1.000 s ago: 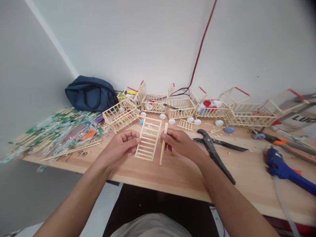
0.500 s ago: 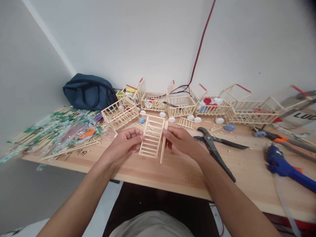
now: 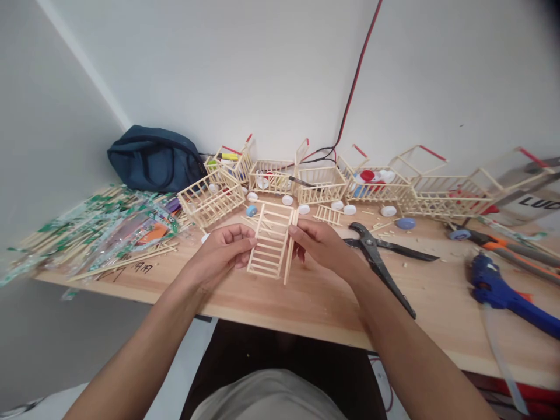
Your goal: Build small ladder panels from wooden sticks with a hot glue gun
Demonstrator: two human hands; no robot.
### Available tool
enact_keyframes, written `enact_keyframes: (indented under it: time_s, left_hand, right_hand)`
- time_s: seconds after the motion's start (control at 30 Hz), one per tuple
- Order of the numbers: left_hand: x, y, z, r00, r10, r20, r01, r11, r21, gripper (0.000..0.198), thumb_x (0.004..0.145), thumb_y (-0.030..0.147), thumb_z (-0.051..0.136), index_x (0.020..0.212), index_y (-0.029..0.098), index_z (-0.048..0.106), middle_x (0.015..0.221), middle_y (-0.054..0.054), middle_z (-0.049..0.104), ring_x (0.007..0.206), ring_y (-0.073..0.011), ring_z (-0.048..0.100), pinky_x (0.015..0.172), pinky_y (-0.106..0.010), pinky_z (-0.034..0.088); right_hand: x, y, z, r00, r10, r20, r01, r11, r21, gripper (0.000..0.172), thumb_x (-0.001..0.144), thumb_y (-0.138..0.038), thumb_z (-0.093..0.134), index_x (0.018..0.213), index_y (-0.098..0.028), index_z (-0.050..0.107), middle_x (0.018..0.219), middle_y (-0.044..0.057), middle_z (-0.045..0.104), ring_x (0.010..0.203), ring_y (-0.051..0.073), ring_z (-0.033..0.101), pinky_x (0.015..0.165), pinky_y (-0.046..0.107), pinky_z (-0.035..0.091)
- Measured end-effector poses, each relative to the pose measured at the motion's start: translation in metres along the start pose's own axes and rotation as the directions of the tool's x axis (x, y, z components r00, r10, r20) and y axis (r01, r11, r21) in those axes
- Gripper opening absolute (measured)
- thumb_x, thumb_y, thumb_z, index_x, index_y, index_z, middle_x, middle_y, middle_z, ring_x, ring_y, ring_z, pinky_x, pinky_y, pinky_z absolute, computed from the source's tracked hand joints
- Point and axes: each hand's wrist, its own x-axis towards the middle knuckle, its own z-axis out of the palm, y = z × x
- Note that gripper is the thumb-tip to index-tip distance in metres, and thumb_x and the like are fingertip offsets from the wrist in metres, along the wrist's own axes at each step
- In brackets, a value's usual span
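Note:
Between my two hands, above the table's front half, is a ladder-like stick frame (image 3: 268,252) with several thin rungs. My left hand (image 3: 230,249) pinches its left rail between thumb and fingers. At its right edge, my right hand (image 3: 317,244) grips a narrow stick panel (image 3: 289,256), seen nearly edge-on and held upright against the frame's right rail. Whether the panel and the frame are joined cannot be made out. The fingertips of my right hand are partly hidden behind the panel. A small stick grid (image 3: 329,214) lies on the table behind my right hand.
Miniature stick carts (image 3: 321,186) with bottle-cap wheels line the back wall. Black pliers (image 3: 378,262) lie right of my hands, with a blue glue gun (image 3: 494,286) farther right. Wrapped sticks (image 3: 83,224) and a blue bag (image 3: 155,160) occupy the left. The wooden table (image 3: 306,315) ends in front of me.
Both hands keep their grip on the stick frame and panel, almost in the same place. The panel's lower end has risen slightly, and the whole view has shifted a little.

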Motion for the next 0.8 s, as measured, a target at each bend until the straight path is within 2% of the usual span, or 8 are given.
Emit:
enact_keyframes:
  time_s: [0.37,0.8]
  left_hand:
    - [0.0017,-0.0005,-0.0003,1.000,0.014,0.011,-0.014,1.000,0.001,0.026,0.071,0.029,0.079,0.077,0.014,0.059,0.053,0.005,0.051,0.044,-0.0034,0.040,0.045,-0.016,0.029]
    - [0.0051,-0.0013,0.0009,1.000,0.016,-0.003,-0.016,1.000,-0.019,0.031,0.065,0.031,0.083,0.075,0.014,0.059,0.051,0.005,0.051,0.042,-0.0038,0.041,0.043,-0.016,0.029]
  right_hand:
    - [0.0002,0.0025,0.0000,1.000,0.002,-0.008,-0.002,1.000,0.003,0.041,0.096,-0.050,0.043,0.070,-0.019,0.052,0.062,-0.001,0.060,0.052,0.009,0.055,0.054,0.023,0.044]
    - [0.0031,0.0084,0.0007,1.000,-0.003,-0.020,0.003,1.000,0.011,0.038,0.094,-0.049,0.047,0.071,-0.019,0.055,0.064,-0.001,0.061,0.053,0.010,0.056,0.053,0.023,0.045]
